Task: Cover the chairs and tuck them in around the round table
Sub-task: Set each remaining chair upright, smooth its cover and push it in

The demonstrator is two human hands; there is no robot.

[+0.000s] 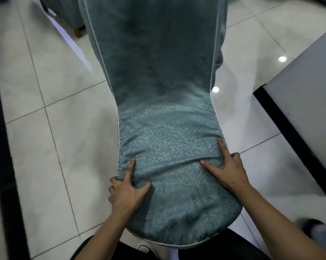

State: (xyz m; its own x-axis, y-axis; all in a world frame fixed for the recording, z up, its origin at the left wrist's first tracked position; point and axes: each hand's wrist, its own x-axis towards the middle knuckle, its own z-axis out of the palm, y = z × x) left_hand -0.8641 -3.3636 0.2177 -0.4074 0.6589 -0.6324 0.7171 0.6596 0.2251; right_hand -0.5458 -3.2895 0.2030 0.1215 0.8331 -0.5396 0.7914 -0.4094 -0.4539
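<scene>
A chair in a teal patterned chair cover (167,128) with white piping stands right in front of me, seen from above its backrest. My left hand (126,190) lies on the left side of the backrest top, forefinger and thumb stretched flat on the fabric and the other fingers curled round the left edge of the cover. My right hand (228,169) mirrors it on the right side, forefinger and thumb spread on the fabric and the other fingers curled at the right edge. The cloth is wrinkled between my hands. The round table is not in view.
Another teal-covered chair (64,12) stands at the far left on the glossy white tile floor (45,147). A white panel with a black base (305,87) runs along the right. A black floor strip (4,147) lines the left. Someone's foot (312,228) shows at lower right.
</scene>
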